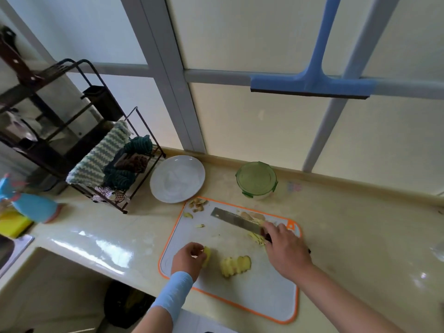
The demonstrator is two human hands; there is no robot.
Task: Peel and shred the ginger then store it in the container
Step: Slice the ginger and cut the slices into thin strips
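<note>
Left grip (189,257) pinched a ginger piece (207,256); right grip (283,248) was curled round the knife (236,221) handle. Slices (235,265) lay on board (264,296) between the grips, touching neither.

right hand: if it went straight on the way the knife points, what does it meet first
The right hand grips the knife, which points toward the far left corner of the cutting board. Its tip would likely meet the ginger peel pile first, then the white plate; blade height is unclear.

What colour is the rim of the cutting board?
Orange, around a white cutting board; the head view, the only one, shows it clearly.
</note>
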